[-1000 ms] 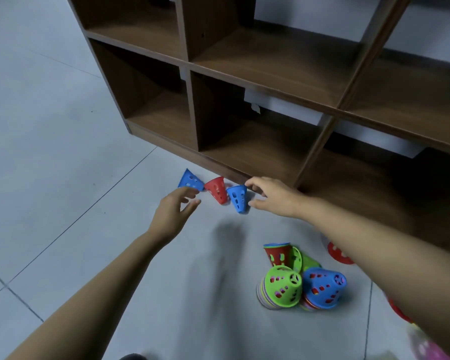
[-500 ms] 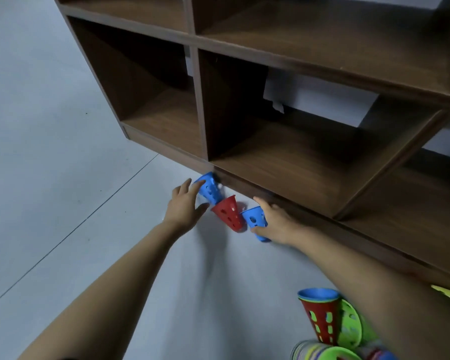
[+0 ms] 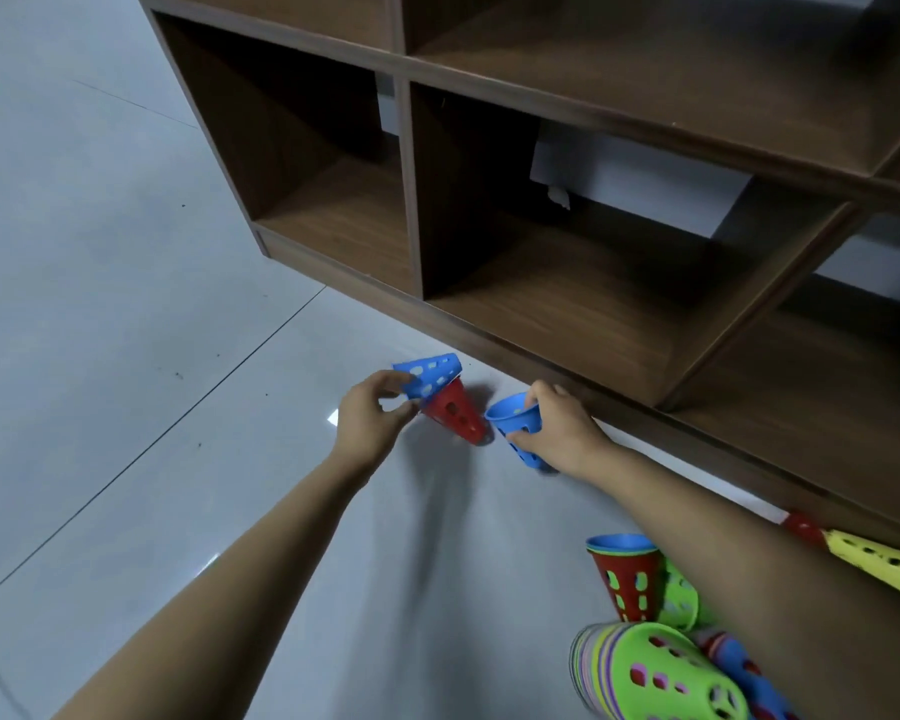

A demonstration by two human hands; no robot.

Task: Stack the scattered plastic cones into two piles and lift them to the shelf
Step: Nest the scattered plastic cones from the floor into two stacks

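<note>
Your left hand is closed on a blue cone, fingers and thumb pinching its wide end, while the narrow end points right toward the shelf. That cone sits tilted against the top of a red cone, and the two touch. The red cone lies on its side on the floor, just in front of the shelf's bottom board. Whether the blue cone is clear of the floor you cannot tell from this angle.

Your right hand grasps a second blue cone - fingers curled over the top, thumb against the near side. Its open rim faces up and to the left, and its narrow end slants down toward the floor. It sits just beside the red cone, close to the foot of the shelf.

The shelf compartments above your hands hold no cones in this view.

Lower right, partly hidden by your right forearm, lies a heap of cones on the floor. In it a red-and-blue nested pair stands rim up, and a green cone lies on its side at the end of a many-coloured nested stack. A yellow cone lies on its side farther right - near the base of the shelf, with a small red piece at its far end.
</note>
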